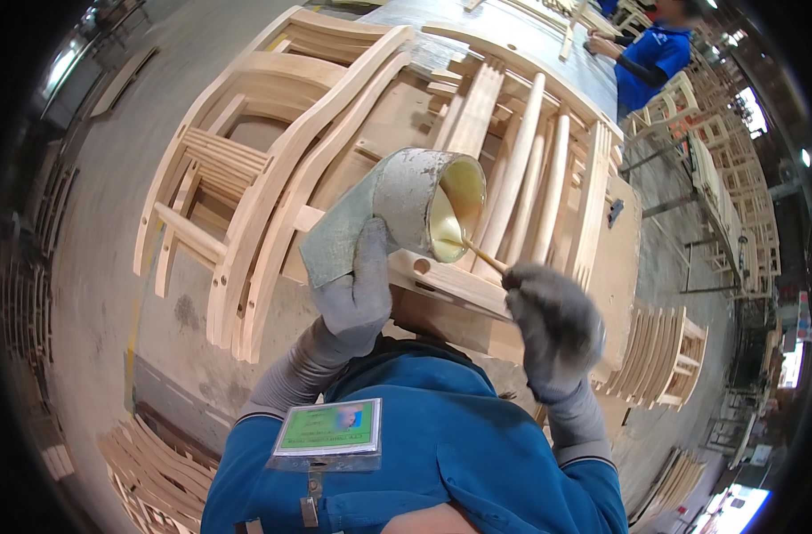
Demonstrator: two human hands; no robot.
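My left hand (359,289), in a grey glove, grips a worn glue pot (404,198) by its flat greenish side. The pot is tilted, with its round mouth toward the right. Pale yellow glue (443,227) lies inside it. In my right hand (557,331), also gloved in grey and closed, is a thin wooden stick (486,255); its tip reaches into the glue. Below and beyond the pot lies a pale wooden chair frame (593,205) with round rungs and flat rails. Another curved wooden chair frame (272,169) stands on the left.
A brown board-topped table (621,258) carries the frame, with a small dark object (615,212) near its right edge. Stacked curved wooden parts (650,356) stand at the right, more wooden parts (161,472) at lower left. A person in blue (655,58) works at the far right.
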